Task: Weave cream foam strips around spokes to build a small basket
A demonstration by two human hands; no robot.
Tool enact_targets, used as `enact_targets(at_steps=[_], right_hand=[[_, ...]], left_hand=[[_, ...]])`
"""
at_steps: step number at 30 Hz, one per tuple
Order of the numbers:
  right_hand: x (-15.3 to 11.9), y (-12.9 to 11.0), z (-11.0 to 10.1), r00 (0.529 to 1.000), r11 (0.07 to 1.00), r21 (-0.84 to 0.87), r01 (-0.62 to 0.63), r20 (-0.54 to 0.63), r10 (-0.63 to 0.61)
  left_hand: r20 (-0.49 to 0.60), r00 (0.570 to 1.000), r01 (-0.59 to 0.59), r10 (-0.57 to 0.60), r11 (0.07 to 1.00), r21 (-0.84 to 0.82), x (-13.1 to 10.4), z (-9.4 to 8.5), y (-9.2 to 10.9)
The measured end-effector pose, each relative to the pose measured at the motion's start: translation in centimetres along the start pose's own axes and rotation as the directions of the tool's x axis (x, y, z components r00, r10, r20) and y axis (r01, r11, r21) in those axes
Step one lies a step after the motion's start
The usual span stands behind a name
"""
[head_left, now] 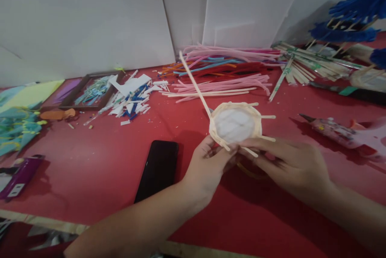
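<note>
Above the red tabletop, both hands hold a small round basket (235,123) woven from cream pipe cleaners, with a white inside. Several short stems stick out from its rim on the right and near side. One long cream pipe cleaner (194,83) rises from its left edge toward the upper left. My left hand (208,165) pinches the near-left rim between thumb and fingers. At the near-right rim, my right hand (286,165) has its fingers closed on the edge beside a stem. The fingertips under the basket are partly hidden.
A black phone (158,169) lies left of my hands. Bundled pipe cleaners (223,85) lie behind the basket. At right rests a pink glue gun (337,131), near wooden sticks (319,62) and blue fringed pieces (343,30). White scraps (132,93) and a brown frame (68,103) are at left.
</note>
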State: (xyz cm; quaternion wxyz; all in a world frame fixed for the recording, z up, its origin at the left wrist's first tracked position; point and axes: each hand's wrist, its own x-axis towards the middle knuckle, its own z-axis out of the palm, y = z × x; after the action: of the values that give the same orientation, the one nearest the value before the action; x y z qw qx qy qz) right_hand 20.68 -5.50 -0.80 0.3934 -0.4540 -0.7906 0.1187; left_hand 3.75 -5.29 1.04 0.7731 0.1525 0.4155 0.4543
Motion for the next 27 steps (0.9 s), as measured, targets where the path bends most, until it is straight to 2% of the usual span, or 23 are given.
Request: enact_targets(at_steps=[6,9,12,17,23,27], right_hand=[[-0.13,-0.08,0.0,0.999,0.997,-0.078,0.022,0.028,-0.019],[0.06,-0.18,0.03,0.999,0.997,-0.067,0.05,-0.003,-0.05],[0.32,-0.18,-0.04,0.998,0.997,-0.036,0.065,-0.011,-0.065],[0.39,-0.06,-0.3,0.999,1.0,-0.017,0.018,0.034,-0.017],[0.28,-0.02,-0.1,0.996,0.995,-0.037,0.093,0.014,-0.092],[0.25,-0.03,0.09,0.997,0.996,-0.046,0.073,0.041,-0.071]], left_hand=[[0.016,0.999,-0.027,0.028,1.0,-0.01,-0.04,-0.11,-0.31],[0.006,0.999,-0.047,0.047,0.999,-0.028,-0.06,-0.18,-0.42],[-0.013,0.999,-0.039,0.039,0.999,-0.03,-0.06,-0.14,-0.32],[-0.004,1.0,-0.007,0.006,0.997,-0.072,-0.06,0.08,-0.21],[-0.013,1.0,0.002,-0.003,0.993,-0.118,-0.13,-0.12,-0.46],[-0.011,1.0,0.002,-0.003,0.994,-0.112,-0.15,-0.27,-0.5]])
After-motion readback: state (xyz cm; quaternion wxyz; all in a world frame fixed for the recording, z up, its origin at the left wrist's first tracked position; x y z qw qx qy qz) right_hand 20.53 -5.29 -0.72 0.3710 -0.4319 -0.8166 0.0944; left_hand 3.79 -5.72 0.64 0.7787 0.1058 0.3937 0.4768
